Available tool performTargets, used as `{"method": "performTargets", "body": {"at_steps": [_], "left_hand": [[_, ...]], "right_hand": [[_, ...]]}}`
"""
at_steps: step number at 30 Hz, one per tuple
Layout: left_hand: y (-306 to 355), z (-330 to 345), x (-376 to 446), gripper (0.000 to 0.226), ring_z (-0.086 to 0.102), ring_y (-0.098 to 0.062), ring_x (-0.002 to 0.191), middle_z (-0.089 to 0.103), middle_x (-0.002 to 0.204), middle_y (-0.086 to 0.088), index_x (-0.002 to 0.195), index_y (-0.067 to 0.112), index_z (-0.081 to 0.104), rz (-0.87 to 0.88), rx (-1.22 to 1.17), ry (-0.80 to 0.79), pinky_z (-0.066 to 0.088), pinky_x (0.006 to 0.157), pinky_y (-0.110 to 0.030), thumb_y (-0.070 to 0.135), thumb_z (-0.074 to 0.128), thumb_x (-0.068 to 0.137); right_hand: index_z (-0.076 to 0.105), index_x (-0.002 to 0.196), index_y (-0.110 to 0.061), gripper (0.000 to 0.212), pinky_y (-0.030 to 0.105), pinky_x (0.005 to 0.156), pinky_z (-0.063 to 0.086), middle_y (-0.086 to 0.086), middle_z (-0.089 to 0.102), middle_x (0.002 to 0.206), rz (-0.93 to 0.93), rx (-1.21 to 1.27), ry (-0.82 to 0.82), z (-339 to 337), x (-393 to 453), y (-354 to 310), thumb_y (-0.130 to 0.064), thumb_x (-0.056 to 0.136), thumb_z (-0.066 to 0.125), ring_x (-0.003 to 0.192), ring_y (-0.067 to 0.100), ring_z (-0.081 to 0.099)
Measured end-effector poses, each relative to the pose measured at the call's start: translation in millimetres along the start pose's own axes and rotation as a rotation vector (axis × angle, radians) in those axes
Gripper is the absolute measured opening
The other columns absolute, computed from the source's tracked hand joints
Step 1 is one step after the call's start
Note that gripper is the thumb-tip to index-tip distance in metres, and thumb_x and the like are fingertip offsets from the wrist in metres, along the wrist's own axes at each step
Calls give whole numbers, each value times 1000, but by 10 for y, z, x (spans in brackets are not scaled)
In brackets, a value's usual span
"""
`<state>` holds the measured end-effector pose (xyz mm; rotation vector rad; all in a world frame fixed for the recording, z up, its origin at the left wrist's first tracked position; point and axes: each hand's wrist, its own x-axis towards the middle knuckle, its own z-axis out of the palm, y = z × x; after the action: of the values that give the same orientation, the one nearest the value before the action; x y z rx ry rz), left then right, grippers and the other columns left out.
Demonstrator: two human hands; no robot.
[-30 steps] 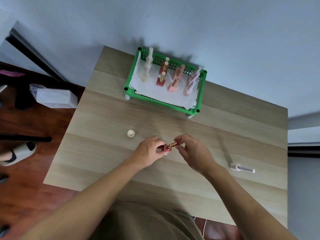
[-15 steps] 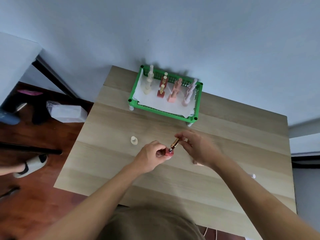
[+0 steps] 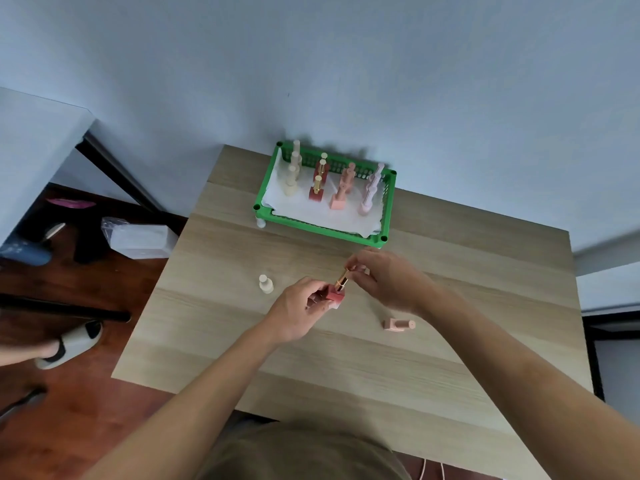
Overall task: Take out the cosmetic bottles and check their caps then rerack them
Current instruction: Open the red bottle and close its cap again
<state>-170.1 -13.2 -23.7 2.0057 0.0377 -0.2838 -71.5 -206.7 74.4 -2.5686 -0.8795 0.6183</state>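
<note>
Above the table (image 3: 450, 271), left hand (image 3: 298, 306) gripping red bottle (image 3: 335, 295), right hand (image 3: 388, 278) pinching its gold cap (image 3: 343, 278)

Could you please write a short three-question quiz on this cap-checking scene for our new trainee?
1. True or false: the cream bottle on the table stands upright.
2. What does the right hand pinch? A. the gold cap of the red bottle; B. the rim of the green basket; C. the pink bottle.
3. Fill in: the pink bottle near the right forearm lies on its ____.

Key: 1. True. 2. A; the left hand grips the red bottle's base. 3. side.
</note>
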Motion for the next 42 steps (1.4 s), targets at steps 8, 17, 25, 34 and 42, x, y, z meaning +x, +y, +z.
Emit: {"method": "performTargets", "body": {"at_steps": [8, 17, 25, 34, 42], "left_hand": [[82, 24, 35, 24, 62, 0, 98, 64, 108, 11, 115, 31, 67, -43, -26, 5, 48, 85, -15, 30, 68, 91], [104, 52, 36, 25, 63, 0, 99, 64, 108, 15, 114, 37, 67, -47, -44, 19, 49, 86, -16, 40, 67, 88], [125, 32, 53, 26, 60, 3, 96, 62, 106, 16, 115, 38, 67, -55, -26, 28, 46, 82, -13, 39, 67, 89], [147, -21, 39, 26, 61, 2, 95, 64, 106, 12, 116, 27, 69, -16, -56, 51, 44, 81, -6, 26, 70, 90], [144, -30, 0, 23, 62, 0, 97, 64, 106, 11, 112, 35, 68, 1, -52, 55, 47, 82, -10, 29, 69, 90]], "right_hand": [[53, 79, -32, 30, 26, 55, 43, -7, 61, 74, 64, -9, -32, -55, 91, 82, -54, 99, 46, 65, 10, 58], [54, 73, -24, 69, 36, 60, 51, -1, 59, 70, 108, -47, -50, -139, 129, 93, -83, 84, 21, 61, 14, 55], [63, 122, -26, 25, 30, 85, 54, -8, 65, 111, -97, 66, -52, -274, 44, 71, -26, 96, 62, 88, 8, 63], [60, 95, -22, 29, 26, 64, 46, -6, 63, 89, 4, -42, -32, -169, 94, 22, -47, 101, 48, 77, 11, 58], [58, 77, -18, 62, 29, 55, 44, -1, 57, 67, 100, -66, -31, -120, 136, -6, -70, 95, 29, 58, 14, 51]]}}
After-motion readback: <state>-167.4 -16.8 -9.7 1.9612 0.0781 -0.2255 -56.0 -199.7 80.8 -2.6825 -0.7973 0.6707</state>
